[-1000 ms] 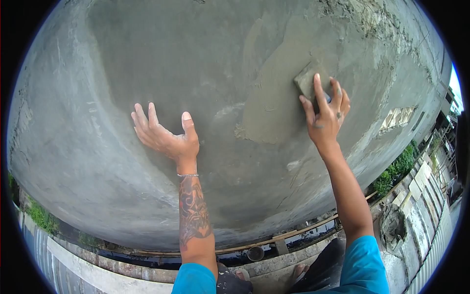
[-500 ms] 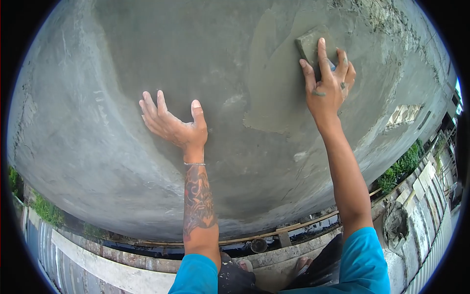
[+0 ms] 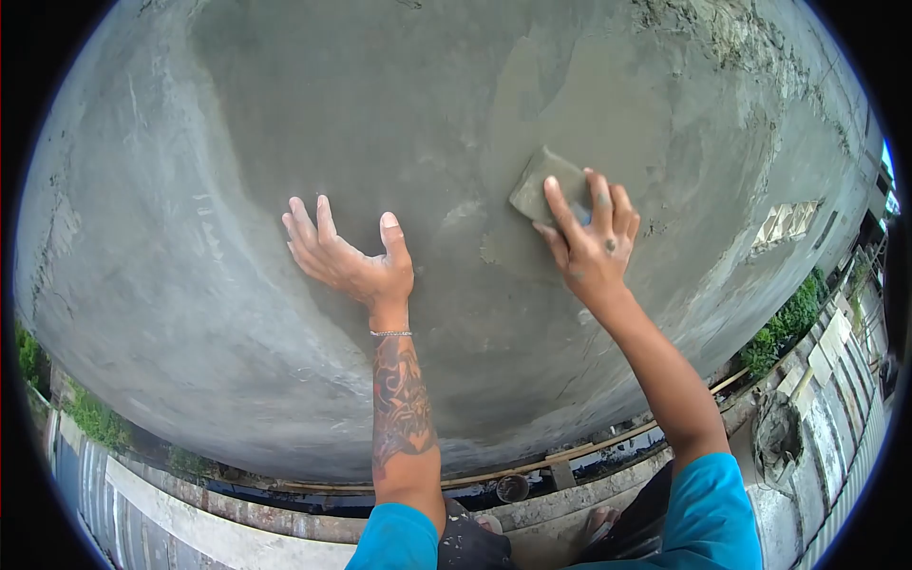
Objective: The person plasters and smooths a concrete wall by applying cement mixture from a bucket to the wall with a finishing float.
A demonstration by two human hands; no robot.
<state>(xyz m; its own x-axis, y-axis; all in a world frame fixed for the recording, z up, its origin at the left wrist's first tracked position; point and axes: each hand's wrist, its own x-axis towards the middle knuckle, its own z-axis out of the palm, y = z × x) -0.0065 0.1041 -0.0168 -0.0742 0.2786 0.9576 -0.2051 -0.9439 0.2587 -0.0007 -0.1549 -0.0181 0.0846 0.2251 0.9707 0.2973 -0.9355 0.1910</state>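
My right hand [image 3: 597, 237] is closed on a flat, mortar-coated block [image 3: 548, 186], pressed against the grey plastered wall [image 3: 380, 104]. The thumb and index finger lie over the block, and grey smears mark the hand. A lighter, wet-looking patch of plaster [image 3: 608, 104] spreads above and around the block. My left hand [image 3: 350, 252] is at the wall left of centre, its fingers spread and nothing in it. A thin bracelet circles the left wrist.
A patterned vent opening [image 3: 785, 225] is in the wall at the right. Below run a narrow ledge [image 3: 560, 508], a pole and a round bucket [image 3: 512, 488]. A mortar-crusted container [image 3: 777, 437] sits at the lower right beside corrugated sheets. Plants grow at both sides.
My right hand and the block have moved down and left across the wall, and the block has turned. The lighter patch's lower part looks smoother. My left hand appears slightly lower and farther right.
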